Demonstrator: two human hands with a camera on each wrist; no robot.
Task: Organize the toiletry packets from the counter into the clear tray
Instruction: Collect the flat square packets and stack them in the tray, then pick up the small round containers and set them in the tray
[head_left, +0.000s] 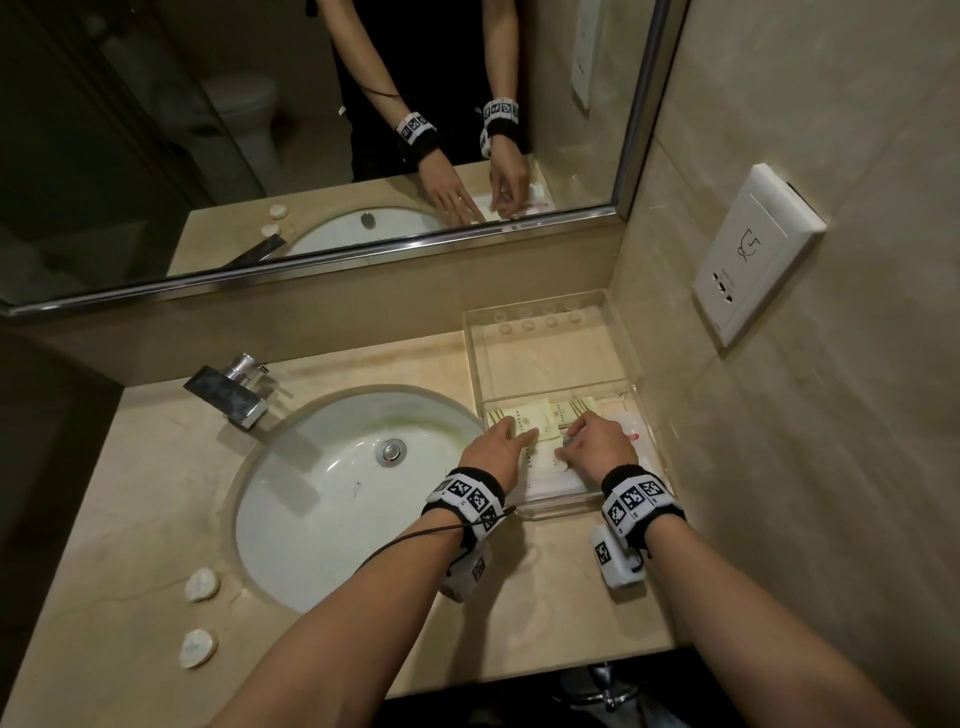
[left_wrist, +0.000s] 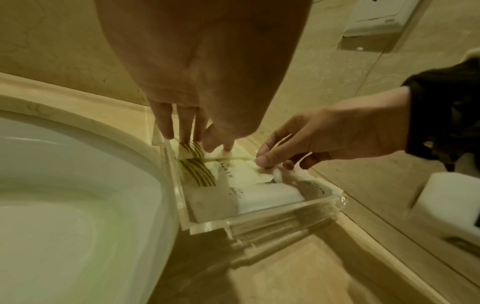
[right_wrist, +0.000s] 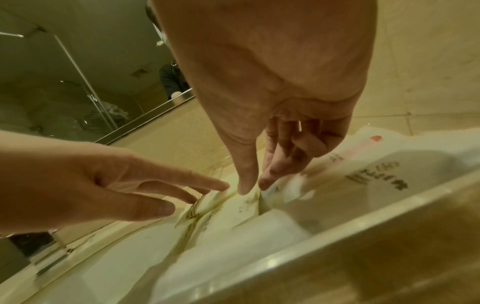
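The clear tray stands on the counter right of the sink, against the wall. Its near compartment holds several cream packets and white packets. My left hand reaches in from the left, its straight fingers resting on the cream packets. My right hand is beside it, thumb and forefinger pinching the edge of a white packet. The right wrist view shows the right hand, the left hand, the cream packets and the tray's near wall.
The white sink and chrome faucet lie left of the tray. Two round wrapped soaps sit on the counter's front left. A white socket panel hangs on the right wall. A mirror runs behind.
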